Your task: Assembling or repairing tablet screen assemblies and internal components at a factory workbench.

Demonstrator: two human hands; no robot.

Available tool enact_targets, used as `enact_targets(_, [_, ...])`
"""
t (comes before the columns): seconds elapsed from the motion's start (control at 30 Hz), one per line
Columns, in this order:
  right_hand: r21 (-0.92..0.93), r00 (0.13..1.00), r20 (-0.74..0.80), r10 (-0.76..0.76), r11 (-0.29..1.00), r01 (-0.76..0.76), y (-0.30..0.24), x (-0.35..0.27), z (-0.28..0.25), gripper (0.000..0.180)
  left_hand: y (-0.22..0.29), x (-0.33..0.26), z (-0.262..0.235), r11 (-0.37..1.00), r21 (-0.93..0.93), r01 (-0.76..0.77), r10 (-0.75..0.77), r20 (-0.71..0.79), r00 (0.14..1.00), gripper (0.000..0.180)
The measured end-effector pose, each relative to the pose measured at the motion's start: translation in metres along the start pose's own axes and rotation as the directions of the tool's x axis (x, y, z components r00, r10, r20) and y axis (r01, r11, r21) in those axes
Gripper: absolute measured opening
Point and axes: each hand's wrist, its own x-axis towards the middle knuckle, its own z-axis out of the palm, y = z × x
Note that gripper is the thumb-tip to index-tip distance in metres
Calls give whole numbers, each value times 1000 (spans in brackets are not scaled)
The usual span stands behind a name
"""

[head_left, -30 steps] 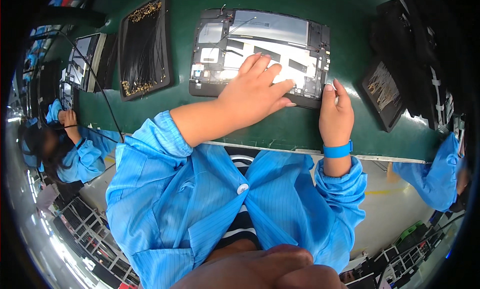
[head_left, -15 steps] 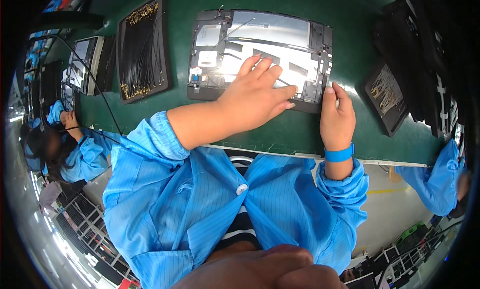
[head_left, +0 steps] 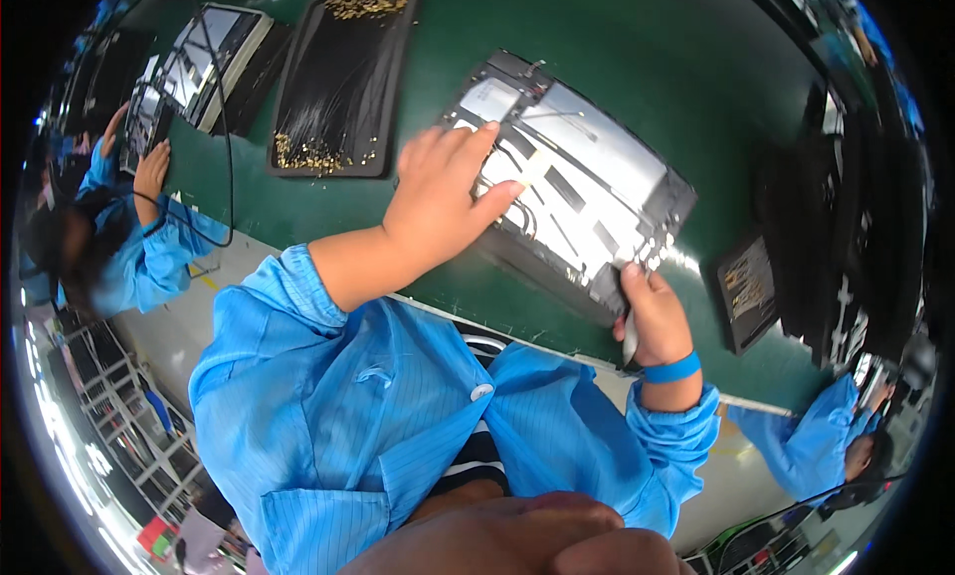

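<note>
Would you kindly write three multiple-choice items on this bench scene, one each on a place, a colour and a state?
1. Where does the left hand rest?
A. on the open device panel
B. on the black tray
C. on the floor

2. What colour is the wristband on the right hand?
A. red
B. blue
C. yellow

3. What does the right hand do?
A. hangs free
B. grips the panel's near corner
C. holds a cable

Key: 1 A, its fingers lie spread on the panel; 2 B, a blue band circles the wrist; 3 B, fingers close on the corner.
</note>
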Motion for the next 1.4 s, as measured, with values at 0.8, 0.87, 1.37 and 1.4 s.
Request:
enact_targets(0.8, [179,940,-86,-331,923,341,-101,113,86,54,-145,-14,-158,325,-943,74,-878,-271,394,24])
enact_targets(0.87, [164,919,-88,-384,904,394,-86,105,86,50,-141,-22,-149,148,-930,337,-907,8,421,26])
enact_targets(1.37, [219,857,-211,-470,832,510,-71,97,80,45,-171,-14,-114,175,-932,318,-983,-145,117,55])
enact_targets(1.4, [232,861,-203,-467,831,506,-72,97,83,45,-164,-10,-118,271,-911,310,-962,-257,87,73])
